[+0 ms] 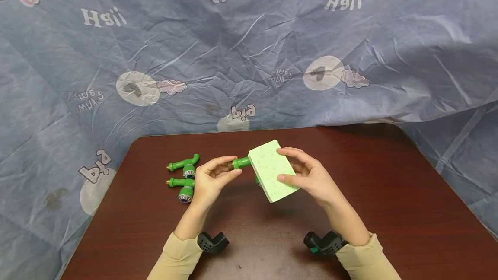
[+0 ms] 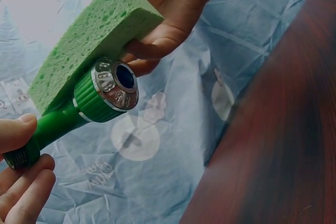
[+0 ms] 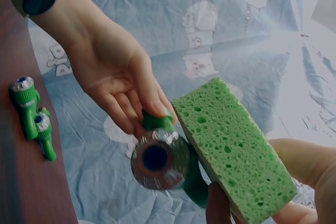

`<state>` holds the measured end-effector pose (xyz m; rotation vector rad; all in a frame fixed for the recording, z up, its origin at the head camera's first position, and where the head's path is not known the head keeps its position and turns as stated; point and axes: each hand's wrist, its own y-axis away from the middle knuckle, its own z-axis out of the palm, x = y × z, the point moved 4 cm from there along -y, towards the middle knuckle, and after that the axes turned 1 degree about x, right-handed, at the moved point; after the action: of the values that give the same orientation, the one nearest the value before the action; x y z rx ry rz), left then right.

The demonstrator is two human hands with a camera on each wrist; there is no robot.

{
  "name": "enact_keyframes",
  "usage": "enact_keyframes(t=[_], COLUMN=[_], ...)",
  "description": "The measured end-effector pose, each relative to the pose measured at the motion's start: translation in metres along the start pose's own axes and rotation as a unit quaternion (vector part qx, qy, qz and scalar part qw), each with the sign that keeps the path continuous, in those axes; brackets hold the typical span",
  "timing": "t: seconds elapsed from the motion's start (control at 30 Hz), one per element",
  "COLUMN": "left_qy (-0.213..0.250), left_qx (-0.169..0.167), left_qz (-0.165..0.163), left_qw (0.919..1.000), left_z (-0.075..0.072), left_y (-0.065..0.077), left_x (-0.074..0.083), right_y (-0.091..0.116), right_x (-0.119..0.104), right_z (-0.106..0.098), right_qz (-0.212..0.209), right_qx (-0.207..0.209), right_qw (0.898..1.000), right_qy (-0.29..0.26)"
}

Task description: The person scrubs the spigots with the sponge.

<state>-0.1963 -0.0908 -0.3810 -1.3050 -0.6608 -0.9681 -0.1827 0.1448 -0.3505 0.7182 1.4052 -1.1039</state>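
My left hand (image 1: 210,180) pinches a green faucet (image 2: 60,121) by its threaded brass end, holding it above the table. In the left wrist view the faucet's ribbed knob with a silver, blue-centred cap faces the camera. My right hand (image 1: 307,176) grips a light green sponge (image 1: 272,171) by its edges, thumb on the near face. The sponge lies against the faucet's body and covers much of it in the head view. In the right wrist view the sponge (image 3: 236,153) stands beside the faucet's round cap (image 3: 157,163).
Two more green faucets, an upper one (image 1: 183,164) and a lower one (image 1: 185,188), lie on the dark red-brown table (image 1: 389,211) left of my left hand. A wrinkled blue-grey printed cloth (image 1: 249,55) hangs behind the table. Black wrist cameras sit on both wrists.
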Motion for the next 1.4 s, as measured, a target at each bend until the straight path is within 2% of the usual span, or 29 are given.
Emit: enact_keyframes(t=[0.23,0.4,0.6,0.83,1.0,1.23,1.4], left_qy=[0.002,0.006,0.011,0.008,0.006,0.011,0.014], left_qx=[-0.001,-0.007,-0.002,-0.001,0.000,-0.004,-0.003], left_qz=[-0.003,-0.009,0.003,0.003,-0.006,-0.021,-0.019], left_qw=[1.0000,0.9999,0.9999,1.0000,1.0000,0.9997,0.9997], left_z=[0.000,0.001,0.001,0.000,0.001,0.005,0.005], left_y=[0.000,0.002,0.001,0.000,0.001,0.002,0.002], left_x=[0.002,0.000,0.001,0.003,0.003,0.001,0.003], right_y=[-0.001,-0.001,0.000,0.001,0.000,0.001,0.001], right_x=[0.000,0.002,0.002,-0.003,-0.003,-0.001,0.000], right_z=[-0.003,0.005,0.007,-0.003,0.000,0.011,0.013], right_qz=[-0.005,-0.018,-0.026,-0.026,-0.027,-0.036,-0.041], right_qx=[0.017,-0.002,-0.031,-0.017,-0.016,-0.040,-0.055], right_qw=[1.000,1.000,0.999,0.999,1.000,0.998,0.998], right_qy=[-0.006,-0.001,0.004,0.010,-0.002,-0.011,-0.011])
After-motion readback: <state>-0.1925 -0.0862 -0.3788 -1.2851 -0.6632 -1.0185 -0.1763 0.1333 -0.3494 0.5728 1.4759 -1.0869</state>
